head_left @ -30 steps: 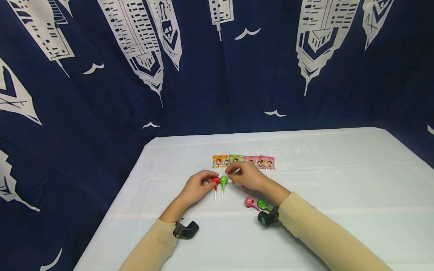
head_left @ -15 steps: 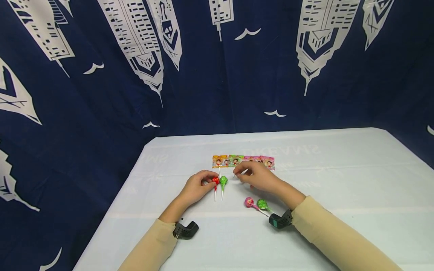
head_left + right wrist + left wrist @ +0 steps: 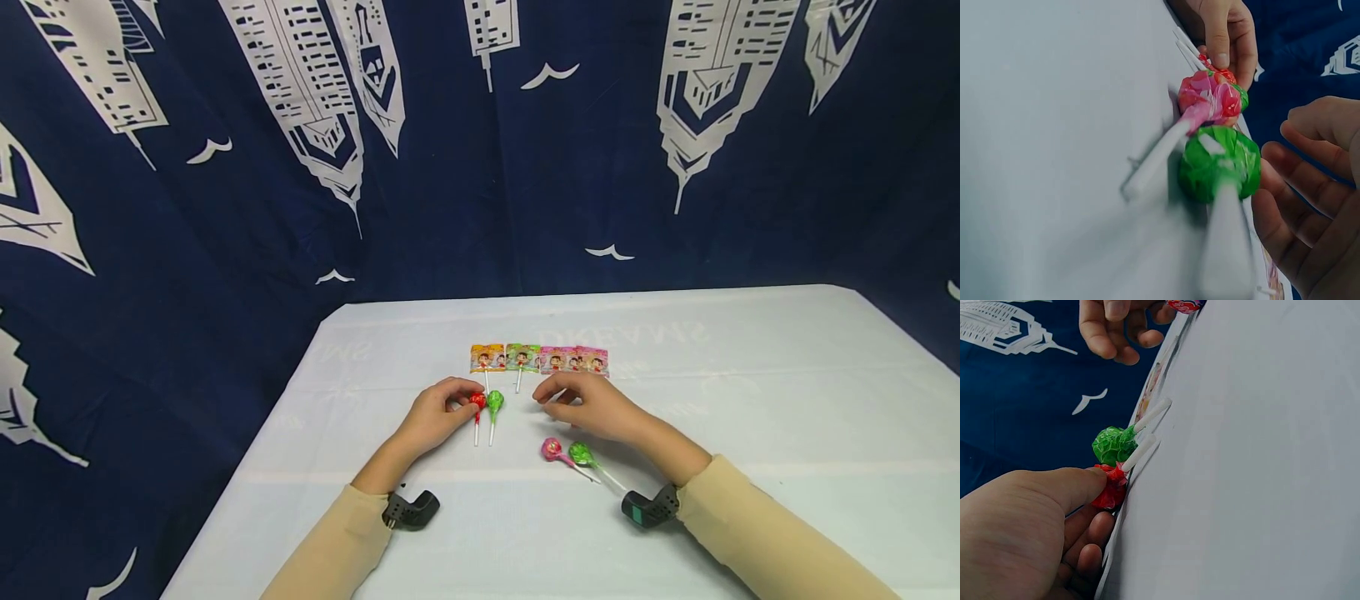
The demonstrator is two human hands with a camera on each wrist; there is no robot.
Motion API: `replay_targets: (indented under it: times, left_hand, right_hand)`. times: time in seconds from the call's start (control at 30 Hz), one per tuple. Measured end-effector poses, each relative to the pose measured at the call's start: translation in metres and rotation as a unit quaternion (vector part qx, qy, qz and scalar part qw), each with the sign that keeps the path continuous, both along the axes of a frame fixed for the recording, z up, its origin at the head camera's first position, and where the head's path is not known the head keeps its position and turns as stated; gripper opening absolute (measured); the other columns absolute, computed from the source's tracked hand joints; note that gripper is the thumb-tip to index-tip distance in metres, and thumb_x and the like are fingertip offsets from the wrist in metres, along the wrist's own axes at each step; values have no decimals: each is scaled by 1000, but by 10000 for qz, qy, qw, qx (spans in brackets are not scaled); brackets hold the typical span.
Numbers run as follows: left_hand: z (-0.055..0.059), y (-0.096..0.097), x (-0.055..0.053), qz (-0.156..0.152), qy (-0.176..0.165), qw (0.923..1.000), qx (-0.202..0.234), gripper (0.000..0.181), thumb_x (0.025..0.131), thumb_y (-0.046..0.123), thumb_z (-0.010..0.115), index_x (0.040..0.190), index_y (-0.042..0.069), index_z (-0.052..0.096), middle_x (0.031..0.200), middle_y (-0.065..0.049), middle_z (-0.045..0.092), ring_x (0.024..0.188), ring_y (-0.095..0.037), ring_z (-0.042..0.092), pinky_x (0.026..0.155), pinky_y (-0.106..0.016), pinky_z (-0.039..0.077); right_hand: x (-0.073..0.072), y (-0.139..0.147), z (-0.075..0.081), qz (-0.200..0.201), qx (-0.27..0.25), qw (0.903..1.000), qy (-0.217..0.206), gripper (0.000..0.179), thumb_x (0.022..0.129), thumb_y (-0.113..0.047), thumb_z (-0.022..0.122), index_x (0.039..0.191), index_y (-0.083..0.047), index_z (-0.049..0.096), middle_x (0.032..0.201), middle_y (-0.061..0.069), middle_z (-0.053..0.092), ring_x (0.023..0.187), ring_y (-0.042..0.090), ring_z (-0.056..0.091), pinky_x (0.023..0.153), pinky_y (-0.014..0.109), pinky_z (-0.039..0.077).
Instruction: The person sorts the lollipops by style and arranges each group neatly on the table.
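In the head view my left hand pinches a red-wrapped lollipop between thumb and fingers. The left wrist view has the thumb lying on that red wrapper. Close beside it, stick toward me, is a green lollipop. My right hand hovers to the right with loosely bent fingers and holds nothing. Nearer me than that hand lie a pink lollipop and a second green lollipop. In the right wrist view this green one looms large beside the fingers.
Flat-wrapped lollipops form a row at the back: an orange one, a green one and pink ones, partly behind the right hand. All rest on a white-covered table. A dark blue patterned cloth hangs behind.
My right hand has drawn back to the right, away from the upright green lollipop, uncovering the flat green lollipop and its stick. The left hand stays in place.
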State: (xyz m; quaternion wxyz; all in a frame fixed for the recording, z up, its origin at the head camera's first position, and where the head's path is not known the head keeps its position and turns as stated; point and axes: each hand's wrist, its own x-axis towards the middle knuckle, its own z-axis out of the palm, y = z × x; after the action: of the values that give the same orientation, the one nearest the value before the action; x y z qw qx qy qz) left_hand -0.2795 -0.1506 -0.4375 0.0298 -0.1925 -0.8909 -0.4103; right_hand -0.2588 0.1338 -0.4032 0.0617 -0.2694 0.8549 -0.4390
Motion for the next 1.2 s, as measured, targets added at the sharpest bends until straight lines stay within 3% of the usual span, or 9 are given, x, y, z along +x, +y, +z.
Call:
replay_targets:
  times: [0.1, 0.33, 0.53, 0.73, 1.2]
  left_hand:
    - [0, 0, 0, -15, 2, 10000, -8, 24, 90, 14, 73, 113, 17, 73, 100, 2, 71, 82, -9, 58, 68, -19, 44]
    - [0, 0, 0, -41, 64, 10000, -5, 23, 90, 14, 73, 113, 17, 73, 100, 2, 71, 84, -9, 59, 68, -19, 44]
    - [0, -1, 0, -26, 38, 10000, -4, 24, 90, 14, 73, 113, 17, 73, 99, 2, 71, 83, -9, 58, 67, -19, 44]
    - [-1, -1, -1, -18, 76, 10000, -9, 23, 90, 14, 73, 113, 17, 73, 99, 2, 71, 84, -9, 58, 68, -19, 44]
    - [-5, -2, -2, -122, 353, 9993, -50, 24, 90, 13, 72, 114, 14, 72, 99, 1, 71, 82, -6, 58, 66, -19, 45]
  right_hand:
    - [4, 5, -1, 18, 35, 10000, -21, 22, 92, -12, 68, 113, -7, 70, 114, 13, 71, 90, 18, 65, 64, 26, 57]
    - [12, 15, -8, 292, 229, 9992, -114, 26, 92, -16, 70, 118, -13, 69, 113, 4, 72, 95, 12, 64, 83, 22, 52]
    - [14, 17, -12, 560, 180, 9979, -260, 29, 91, -21, 73, 119, -14, 69, 111, 4, 71, 89, 10, 60, 79, 20, 50]
    - [17, 17, -15, 713, 245, 9967, -293, 32, 90, -29, 75, 119, -17, 70, 114, -1, 72, 98, 12, 61, 80, 19, 48]
    - [20, 21, -15, 953, 190, 9949, -289, 28, 91, -23, 74, 118, -17, 72, 115, -1, 72, 99, 17, 61, 88, 22, 50]
